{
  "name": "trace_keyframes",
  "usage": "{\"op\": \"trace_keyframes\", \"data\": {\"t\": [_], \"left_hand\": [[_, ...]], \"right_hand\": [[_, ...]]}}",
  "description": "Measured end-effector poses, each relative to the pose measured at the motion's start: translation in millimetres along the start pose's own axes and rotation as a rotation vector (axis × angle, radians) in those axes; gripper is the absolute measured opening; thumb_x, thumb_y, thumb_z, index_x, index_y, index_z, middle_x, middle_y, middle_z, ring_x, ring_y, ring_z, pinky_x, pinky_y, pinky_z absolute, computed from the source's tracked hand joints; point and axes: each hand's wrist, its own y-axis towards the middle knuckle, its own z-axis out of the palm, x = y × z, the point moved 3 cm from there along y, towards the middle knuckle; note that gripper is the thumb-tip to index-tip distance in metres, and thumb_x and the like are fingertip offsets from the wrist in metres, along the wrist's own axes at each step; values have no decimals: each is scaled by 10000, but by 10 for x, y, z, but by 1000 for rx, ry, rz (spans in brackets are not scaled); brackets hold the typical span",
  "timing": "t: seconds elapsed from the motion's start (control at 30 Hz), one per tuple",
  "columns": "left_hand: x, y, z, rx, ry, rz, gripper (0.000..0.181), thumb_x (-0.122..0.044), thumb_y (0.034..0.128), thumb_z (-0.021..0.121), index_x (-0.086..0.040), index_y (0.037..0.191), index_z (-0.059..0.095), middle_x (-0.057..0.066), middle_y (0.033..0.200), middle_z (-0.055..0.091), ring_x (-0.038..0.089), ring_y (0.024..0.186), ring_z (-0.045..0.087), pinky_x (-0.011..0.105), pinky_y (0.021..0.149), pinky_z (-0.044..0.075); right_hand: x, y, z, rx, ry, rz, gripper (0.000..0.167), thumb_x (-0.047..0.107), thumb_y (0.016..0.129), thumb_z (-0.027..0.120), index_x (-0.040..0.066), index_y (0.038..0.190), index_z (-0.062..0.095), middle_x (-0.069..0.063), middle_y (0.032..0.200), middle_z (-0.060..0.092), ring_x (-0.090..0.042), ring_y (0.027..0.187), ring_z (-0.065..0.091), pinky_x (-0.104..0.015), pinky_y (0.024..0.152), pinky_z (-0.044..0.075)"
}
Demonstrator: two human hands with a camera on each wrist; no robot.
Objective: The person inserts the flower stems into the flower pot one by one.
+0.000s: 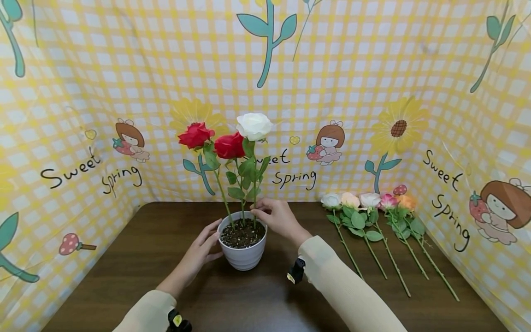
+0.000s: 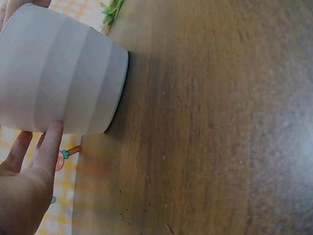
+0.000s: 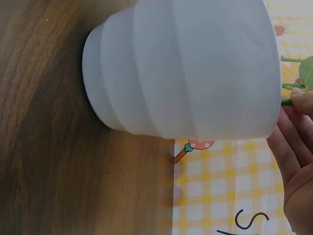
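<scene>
A white ribbed flowerpot (image 1: pixel 243 258) filled with dark soil (image 1: pixel 240 236) stands on the table. Two red roses (image 1: pixel 196 135) and a white rose (image 1: pixel 254 126) rise from the soil on green stems. My left hand (image 1: pixel 198 251) rests against the pot's left side with its fingers extended; the left wrist view shows fingertips (image 2: pixel 55 128) touching the wall. At the pot's right rim, my right hand (image 1: pixel 279 220) pinches the white rose's stem low down between thumb and forefinger. In the right wrist view that stem (image 3: pixel 286 102) shows beside the thumb, just above the rim.
Several loose roses (image 1: pixel 369 200) lie on the right of the dark wooden table (image 1: pixel 166 230), blooms toward the back and stems toward the front. A yellow-and-white checked cloth (image 1: pixel 157 83) with printed drawings hangs behind and along both sides.
</scene>
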Motion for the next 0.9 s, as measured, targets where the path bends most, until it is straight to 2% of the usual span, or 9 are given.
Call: {"op": "trace_keyframes", "data": {"t": [0.23, 0.5, 0.77, 0.9], "left_hand": [[11, 6, -1, 2, -1, 9, 521, -360, 1090, 431, -177, 1564, 318, 180, 1519, 329, 417, 1341, 368, 520, 993, 495], [31, 8, -3, 5, -3, 8, 518, -350, 1092, 430, -176, 1566, 314, 183, 1515, 327, 428, 1359, 348, 522, 993, 494], [15, 7, -2, 1, 1, 5, 499, -341, 1094, 426, -191, 1560, 326, 191, 1486, 343, 429, 1348, 359, 523, 989, 497], [13, 8, -5, 2, 2, 1, 503, -348, 1094, 423, -196, 1562, 322, 189, 1490, 339, 425, 1352, 357, 524, 993, 493]], "right_hand": [[-27, 1, 8, 4, 63, 22, 97, 195, 961, 708, 117, 978, 762, 32, 1002, 750, -39, 813, 673, -239, 663, 557], [-32, -7, 14, 16, 99, 30, 123, 186, 964, 703, 101, 1033, 760, -30, 1099, 740, -48, 844, 678, -243, 699, 569], [-23, -3, -1, -2, 72, 37, 178, 220, 948, 726, 126, 1098, 743, 47, 979, 752, -40, 850, 676, -233, 744, 568], [-26, 9, -17, -7, 60, 43, 207, 248, 947, 728, 139, 1123, 733, 53, 970, 751, -47, 860, 676, -240, 745, 567]]}}
